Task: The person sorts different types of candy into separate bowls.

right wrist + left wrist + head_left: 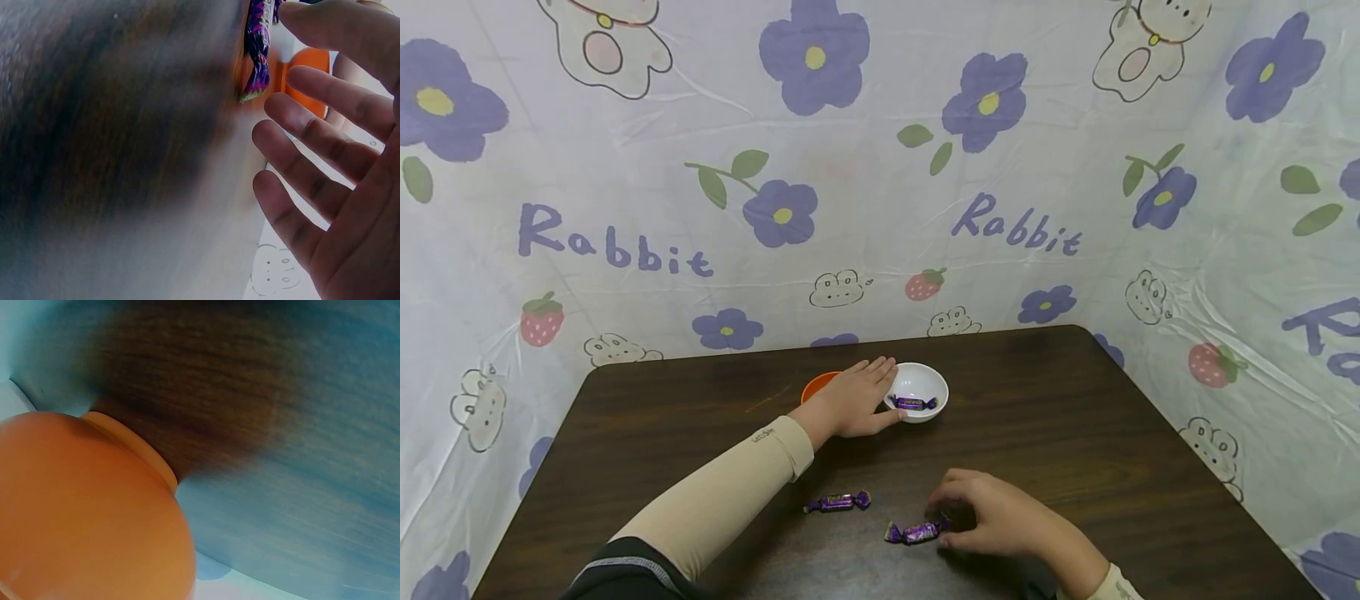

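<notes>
My left hand (852, 402) stretches over the table with its fingers straight, the fingertips and thumb at the near-left rim of a white bowl (931, 382). Inside that bowl lies a purple wrapped candy (912, 403). An orange bowl (816, 386) is partly hidden behind the left hand; the left wrist view shows its outer wall close up. At the front, my right hand (1003, 515) is beside another purple wrapped candy (919, 532), thumb and fingers apart around its right end. In the right wrist view the fingers are spread, with a candy (257, 50) close by the thumb.
A third purple candy (837, 502) lies on the dark wooden table (700, 442), left of the one by the right hand. Behind the table and along its right side hangs a pale curtain (865, 250) printed with flowers and rabbits.
</notes>
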The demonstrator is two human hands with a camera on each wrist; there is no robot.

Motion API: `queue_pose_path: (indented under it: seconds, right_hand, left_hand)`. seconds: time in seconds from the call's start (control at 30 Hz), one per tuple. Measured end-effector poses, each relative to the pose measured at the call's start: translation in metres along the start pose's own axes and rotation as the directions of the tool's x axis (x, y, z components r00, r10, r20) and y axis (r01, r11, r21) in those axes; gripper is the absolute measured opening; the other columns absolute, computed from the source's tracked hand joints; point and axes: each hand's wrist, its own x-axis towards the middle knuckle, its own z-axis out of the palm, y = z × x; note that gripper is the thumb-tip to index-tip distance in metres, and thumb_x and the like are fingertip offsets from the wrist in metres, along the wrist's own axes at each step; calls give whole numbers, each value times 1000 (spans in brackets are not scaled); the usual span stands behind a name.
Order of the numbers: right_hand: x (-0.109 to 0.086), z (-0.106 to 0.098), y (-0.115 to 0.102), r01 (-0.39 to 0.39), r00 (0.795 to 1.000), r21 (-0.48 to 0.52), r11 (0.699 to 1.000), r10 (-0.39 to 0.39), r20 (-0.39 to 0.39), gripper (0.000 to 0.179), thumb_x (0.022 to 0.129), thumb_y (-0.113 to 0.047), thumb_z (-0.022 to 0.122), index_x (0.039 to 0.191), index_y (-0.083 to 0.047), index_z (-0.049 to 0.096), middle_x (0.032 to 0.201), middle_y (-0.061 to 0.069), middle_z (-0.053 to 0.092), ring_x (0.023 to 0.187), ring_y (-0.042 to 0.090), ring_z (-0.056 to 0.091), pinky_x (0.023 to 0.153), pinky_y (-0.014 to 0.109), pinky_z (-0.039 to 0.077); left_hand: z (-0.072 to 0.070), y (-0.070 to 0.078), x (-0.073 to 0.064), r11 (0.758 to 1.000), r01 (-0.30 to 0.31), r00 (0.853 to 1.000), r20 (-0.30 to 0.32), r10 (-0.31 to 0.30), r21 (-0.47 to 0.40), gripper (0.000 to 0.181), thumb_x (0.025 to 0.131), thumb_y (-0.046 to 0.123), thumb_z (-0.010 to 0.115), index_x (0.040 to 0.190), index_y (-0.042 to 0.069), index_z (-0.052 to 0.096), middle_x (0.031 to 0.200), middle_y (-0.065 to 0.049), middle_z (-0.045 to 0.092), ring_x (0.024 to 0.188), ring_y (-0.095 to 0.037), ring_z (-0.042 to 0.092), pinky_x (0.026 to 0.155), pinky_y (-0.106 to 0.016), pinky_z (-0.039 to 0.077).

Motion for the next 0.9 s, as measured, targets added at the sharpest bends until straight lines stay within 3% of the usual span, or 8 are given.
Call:
queue_pose_path:
  seconds: [0.47,0.9]
  right_hand:
    - [3,8,-1,-21,1000,-21,1000,21,-7,29,92,-29,83,118,-15,78,108,-8,69,94,2,61,84,24,56]
    - [11,11,-9,4,1000,-80,997,-6,-28,22,93,-28,82,113,-17,79,103,-9,67,86,4,58,76,21,53]
  left_hand:
    - [-1,-1,0,1000,0,1000,1,0,5,90,108,67,33,168,1,25,178,-14,20,166,-29,21,136,-45,17]
    - [2,-1,1,1000,8,1000,-1,-8,-1,90,108,68,32,168,2,24,178,-13,19,166,-29,20,136,-44,16]
